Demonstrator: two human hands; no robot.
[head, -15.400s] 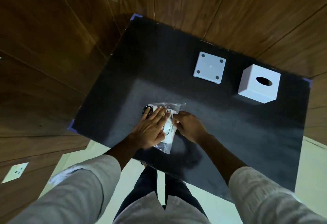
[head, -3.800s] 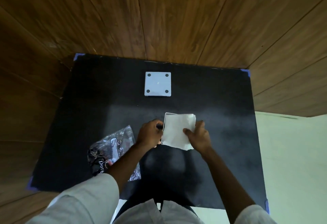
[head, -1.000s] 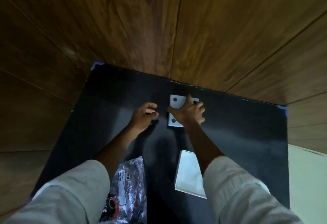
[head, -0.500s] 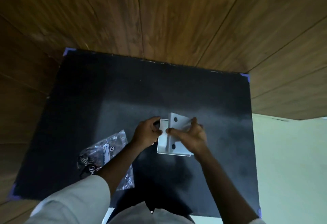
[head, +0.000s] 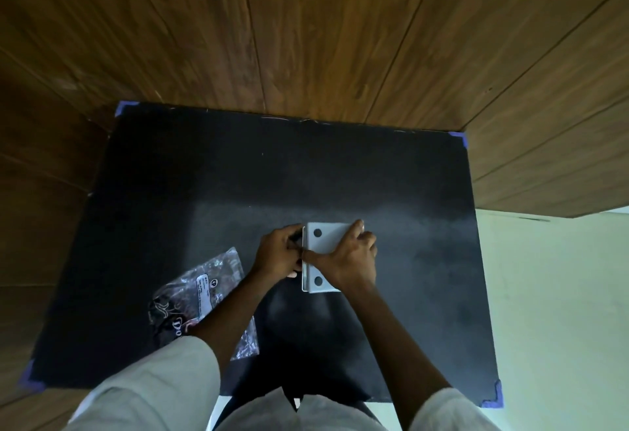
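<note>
A white square plate [head: 325,238] with dark round feet lies flat on top of a white box [head: 304,281], near the middle of a black mat [head: 204,175]. Only a thin strip of the box shows along the plate's left edge. My right hand [head: 347,260] lies over the plate, thumb at its left edge and fingers curled over its right side. My left hand [head: 277,255] grips the left side of the box with curled fingers. Something small and dark shows between those fingers; I cannot tell what it is.
A crinkled clear plastic bag [head: 200,294] with a white label and dark contents lies on the mat left of my left forearm. Blue tape marks the mat's corners. Wooden panelling surrounds the mat at the back and left, with pale floor on the right.
The plate was tilted up in my right hand half a second ago; now it lies flat on the box. A second ago my right hand reached for it at the far side of the mat.
</note>
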